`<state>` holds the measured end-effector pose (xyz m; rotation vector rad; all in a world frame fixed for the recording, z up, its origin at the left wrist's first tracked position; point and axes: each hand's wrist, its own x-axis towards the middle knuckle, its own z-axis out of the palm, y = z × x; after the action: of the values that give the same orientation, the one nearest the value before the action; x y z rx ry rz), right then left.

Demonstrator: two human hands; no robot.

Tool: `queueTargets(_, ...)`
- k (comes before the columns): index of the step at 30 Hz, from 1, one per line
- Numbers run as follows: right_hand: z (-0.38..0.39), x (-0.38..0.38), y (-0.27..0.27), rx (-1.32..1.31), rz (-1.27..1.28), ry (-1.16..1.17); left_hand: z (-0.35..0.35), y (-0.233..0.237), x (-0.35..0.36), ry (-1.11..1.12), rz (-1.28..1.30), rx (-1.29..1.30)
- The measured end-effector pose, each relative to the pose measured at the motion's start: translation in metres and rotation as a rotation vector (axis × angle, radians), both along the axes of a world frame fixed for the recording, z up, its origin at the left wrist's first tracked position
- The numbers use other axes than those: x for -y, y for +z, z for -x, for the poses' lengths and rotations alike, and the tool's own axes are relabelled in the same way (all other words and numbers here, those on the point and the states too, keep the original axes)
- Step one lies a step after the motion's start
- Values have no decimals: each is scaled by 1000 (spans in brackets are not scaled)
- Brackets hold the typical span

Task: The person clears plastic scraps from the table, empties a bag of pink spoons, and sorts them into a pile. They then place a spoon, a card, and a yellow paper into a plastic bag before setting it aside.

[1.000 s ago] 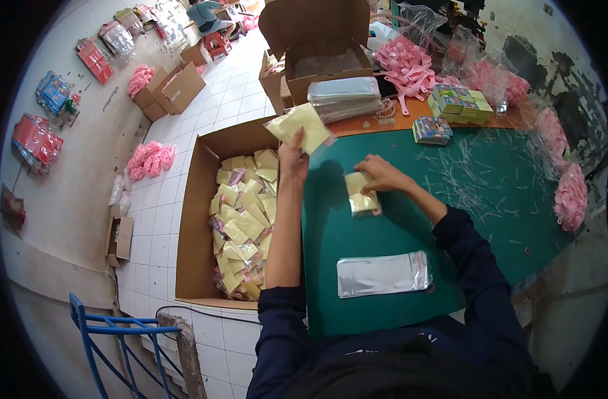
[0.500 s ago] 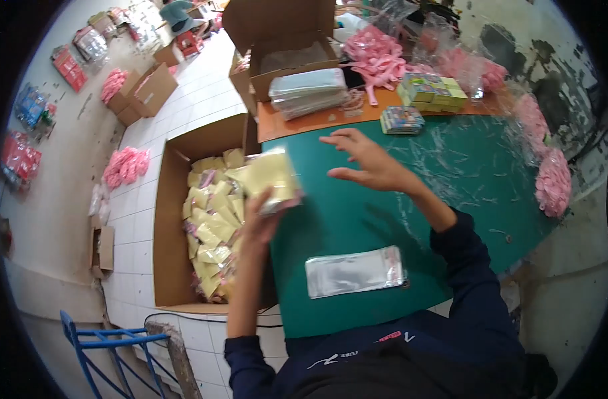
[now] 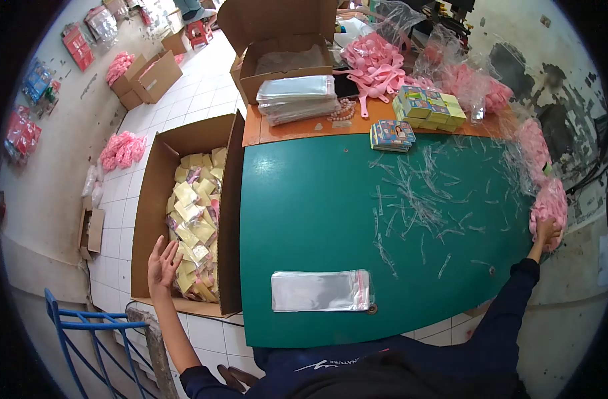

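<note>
My left hand (image 3: 163, 267) hovers at the left side of a large cardboard carton (image 3: 144, 219), fingers spread, holding nothing. Inside the carton lie many clear packets with pale yellow cards (image 3: 201, 229) and bits of pink. At the table's far right edge, my right hand (image 3: 549, 231) reaches into a bundle of pink plastic items (image 3: 550, 203). Its fingers are curled against the bundle, and what they grip is hidden. A stack of clear plastic sleeves (image 3: 320, 290) lies flat near the front edge of the green table (image 3: 304, 206).
Thin clear plastic strips (image 3: 417, 206) litter the table's right half. Behind are small printed boxes (image 3: 427, 106), a card stack (image 3: 392, 135), pink spoon-like utensils (image 3: 377, 66), more sleeves (image 3: 297, 96) and an open box (image 3: 284, 60). A blue metal frame (image 3: 98, 319) stands front left.
The yellow-card packet that was in my left hand is gone from it; that hand moved left and down, over the carton. My right hand swung from mid-table to the pink bundle.
</note>
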<state>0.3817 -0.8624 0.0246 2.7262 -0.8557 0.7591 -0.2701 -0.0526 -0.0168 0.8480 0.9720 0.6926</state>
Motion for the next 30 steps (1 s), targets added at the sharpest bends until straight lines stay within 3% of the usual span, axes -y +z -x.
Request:
queueTargets(7, 16, -18, 30, 42, -69, -123, 15, 11, 25, -3, 27, 24)
queueTargets(8, -33, 54, -7, -179, -210, -56, 19, 9, 27, 1, 31, 21)
queueTargets(11, -34, 74, -21, -99, -133, 22, 26, 1, 29, 27, 51, 18)
queueTargets(12, -12, 44, -3, 42, -262, -8, 24, -2, 31, 43, 61, 23)
queueTargets(15, -35, 87, -3, 76, -235, 81, 21, -5, 33, 20, 82, 24)
queueTargets(18, -57, 125, -7, 399, -36, 150, 22, -3, 25, 24, 85, 41)
queueTargets(21, -39, 107, 37, 588, 116, 270, 16, 8, 23, 58, 62, 23)
queueTargets(24, -20, 87, 91, 643, 84, 311, 19, 9, 17, 52, 50, 60)
queueTargets(27, -3, 70, 126, 677, 89, 212, 20, 8, 13, -31, -10, 29)
queueTargets(30, 39, 16, 164, 782, 234, 514, 12, 14, 16, -65, -31, 57)
